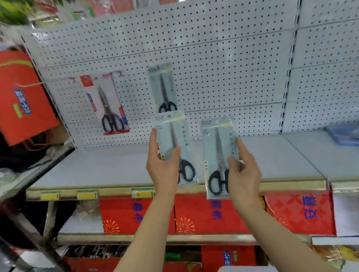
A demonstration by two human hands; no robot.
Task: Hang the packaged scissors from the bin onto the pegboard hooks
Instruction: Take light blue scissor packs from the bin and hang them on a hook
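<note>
a pale pegboard (pixel 210 51) backs a grey shelf (pixel 102 167), with two scissor packs already hanging on it (pixel 107 105) (pixel 162 89). the left hand (pixel 164 165) grips one scissors pack (pixel 175 136) upright; the right hand (pixel 242 173) pinches another pack (pixel 216 154) just beside it.

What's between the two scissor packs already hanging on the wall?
Nothing: in the head view, only bare pegboard shows between the red-label pack and the pale pack.
</note>
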